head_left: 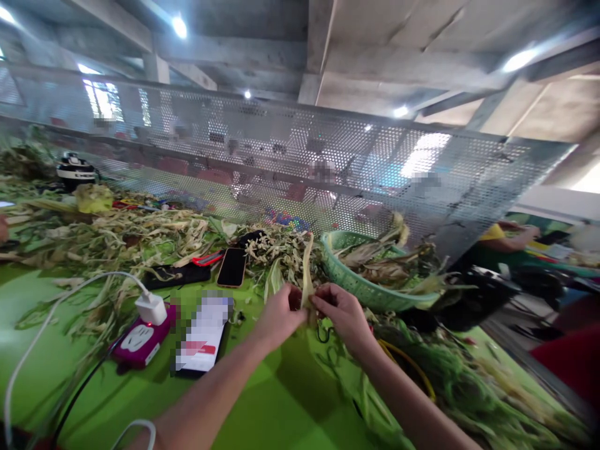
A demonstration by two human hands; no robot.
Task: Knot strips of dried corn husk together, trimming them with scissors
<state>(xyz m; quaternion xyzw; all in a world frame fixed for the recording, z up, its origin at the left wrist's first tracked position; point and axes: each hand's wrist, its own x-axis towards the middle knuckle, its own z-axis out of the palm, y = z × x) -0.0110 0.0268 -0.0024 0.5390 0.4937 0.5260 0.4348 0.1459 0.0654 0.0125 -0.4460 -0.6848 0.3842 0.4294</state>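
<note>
Over the green table (290, 406), my left hand (284, 310) and my right hand (340, 310) are close together, their fingers pinched. Between them a pale yellow strip of dried corn husk (307, 269) stands nearly upright, its lower end in both sets of fingers. The fingertips partly hide that lower end. A small dark hook-shaped thing (323, 334) lies just below my right hand. Behind my hands is a heap of dry husk pieces (285, 256). To the right of it sits a green plastic basket (344, 281) with browned husks inside.
Left of my arms are a lit phone (206, 331) and a magenta power strip (145, 337) with a white charger (150, 308) and cables. A dark phone (232, 267) lies farther back. Green fibres (450, 369) spread at right. A perforated metal screen (225, 144) runs behind.
</note>
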